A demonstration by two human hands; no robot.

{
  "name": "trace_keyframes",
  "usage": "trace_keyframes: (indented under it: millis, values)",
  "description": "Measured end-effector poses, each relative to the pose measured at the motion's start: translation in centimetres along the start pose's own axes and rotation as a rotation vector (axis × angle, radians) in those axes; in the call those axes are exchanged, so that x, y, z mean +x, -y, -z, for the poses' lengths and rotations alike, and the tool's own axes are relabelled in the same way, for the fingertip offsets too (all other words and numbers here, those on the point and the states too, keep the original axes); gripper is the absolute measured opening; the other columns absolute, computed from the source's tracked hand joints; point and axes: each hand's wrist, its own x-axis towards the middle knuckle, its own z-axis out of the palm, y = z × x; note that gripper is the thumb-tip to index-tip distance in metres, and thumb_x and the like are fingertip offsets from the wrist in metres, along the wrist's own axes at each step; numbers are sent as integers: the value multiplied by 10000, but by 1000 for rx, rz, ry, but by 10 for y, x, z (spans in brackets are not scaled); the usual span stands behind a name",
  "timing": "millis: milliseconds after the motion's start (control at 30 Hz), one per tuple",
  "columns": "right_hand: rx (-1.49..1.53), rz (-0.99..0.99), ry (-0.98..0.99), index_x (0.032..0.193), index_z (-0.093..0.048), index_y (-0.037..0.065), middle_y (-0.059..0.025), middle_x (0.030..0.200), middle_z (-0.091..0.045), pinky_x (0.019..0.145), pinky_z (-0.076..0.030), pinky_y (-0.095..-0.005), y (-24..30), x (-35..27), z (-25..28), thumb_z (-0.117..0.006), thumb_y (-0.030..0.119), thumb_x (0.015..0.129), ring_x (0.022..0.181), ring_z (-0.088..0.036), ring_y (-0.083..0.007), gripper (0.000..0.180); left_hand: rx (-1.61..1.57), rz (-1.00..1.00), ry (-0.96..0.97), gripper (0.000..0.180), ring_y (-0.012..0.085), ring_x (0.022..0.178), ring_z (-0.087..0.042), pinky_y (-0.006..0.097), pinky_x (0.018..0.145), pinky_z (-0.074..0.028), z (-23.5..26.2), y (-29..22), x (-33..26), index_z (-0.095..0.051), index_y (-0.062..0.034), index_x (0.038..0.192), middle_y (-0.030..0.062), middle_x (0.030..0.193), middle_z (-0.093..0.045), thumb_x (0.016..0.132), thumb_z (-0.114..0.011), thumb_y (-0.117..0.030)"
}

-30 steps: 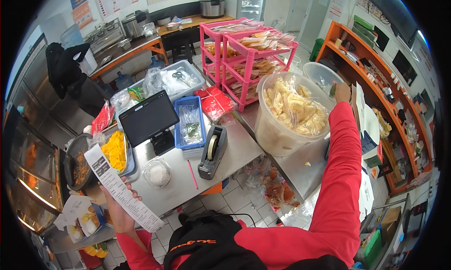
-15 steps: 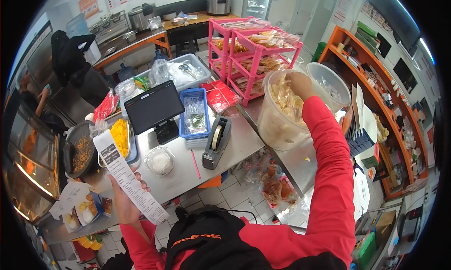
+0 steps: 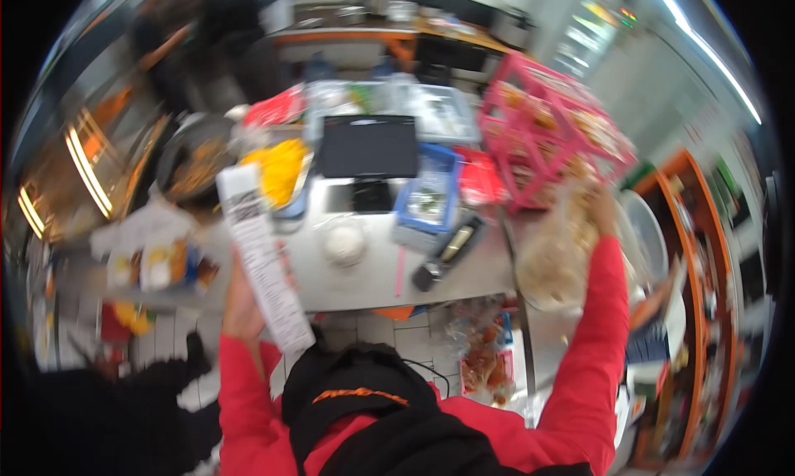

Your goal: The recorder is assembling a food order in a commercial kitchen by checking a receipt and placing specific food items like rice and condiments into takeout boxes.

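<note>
A long white printed receipt (image 3: 267, 269) is gripped in my left hand (image 3: 240, 298), raised over the left part of the steel counter. My right hand (image 3: 603, 209) is closed at the top of a clear plastic bag of pale yellowish pieces (image 3: 574, 196), over the mouth of a large translucent tub (image 3: 548, 281). Motion smears the bag, and its exact contents cannot be made out. Between my arms, a round clear-wrapped portion of white rice (image 3: 344, 242) sits on the counter, with a pink pen (image 3: 399, 271) and a black tape dispenser (image 3: 450, 252) to its right.
A black tablet (image 3: 368, 146) stands mid-counter beside a blue basket (image 3: 451, 196). Behind the tub rises a pink rack (image 3: 530, 137). Yellow food (image 3: 281, 170) and a dark bowl (image 3: 170, 157) are at left, near open food boxes (image 3: 157, 265). Other people stand at the far left.
The view has swung left, shifting the counter rightward and blurring the picture. My right hand has raised the bag higher at the tub's mouth. The receipt stays in my left hand.
</note>
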Motion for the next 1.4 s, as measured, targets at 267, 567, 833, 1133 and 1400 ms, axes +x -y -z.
trace_keyframes:
  millis: [267, 567, 833, 1133, 1400]
  values:
    - [-8, 35, -409, 1027, -642, 23, -123, 988, -632, 819, -456, -348, 53, 14, 96, -576, 245, 914, 910, -597, -264, 258, -6, -71, -36, 728, 151, 733, -592, 317, 714, -534, 24, -6, -14, -526, 1, 1157, 71, 871, -576, 942, -230, -628]
    - [594, 558, -25, 970, -573, 9, -144, 1164, -580, 908, -417, -352, 374, -111, 85, -536, 12, 859, 1077, -549, -245, 117, 91, -350, -222, 745, 157, 718, -603, 315, 694, -535, 79, -48, -46, -530, 17, 1148, 81, 865, -581, 941, -227, -631]
    - [1208, 885, 476, 970, -619, 24, -147, 1018, -603, 797, -473, -322, 670, -195, -14, -645, 7, 797, 941, -606, -300, 175, -8, -654, -633, 736, 174, 706, -569, 319, 660, -504, 186, -114, -156, -513, 14, 1162, 83, 853, -571, 945, -225, -627]
    - [877, 894, 618, 975, -619, 106, -52, 986, -640, 694, -494, -377, 828, -238, -117, -612, 175, 847, 854, -621, -301, 146, -42, -716, -888, 730, 167, 695, -571, 316, 657, -504, 272, -148, -222, -512, 9, 1156, 64, 870, -564, 932, -270, -641]
    - [920, 1007, 543, 990, -614, 86, -92, 1006, -612, 709, -486, -404, 951, -267, -138, -634, 231, 848, 852, -619, -310, 205, -5, -626, -814, 741, 188, 715, -555, 332, 658, -502, 322, -193, -201, -496, 22, 1170, 70, 864, -532, 935, -257, -639]
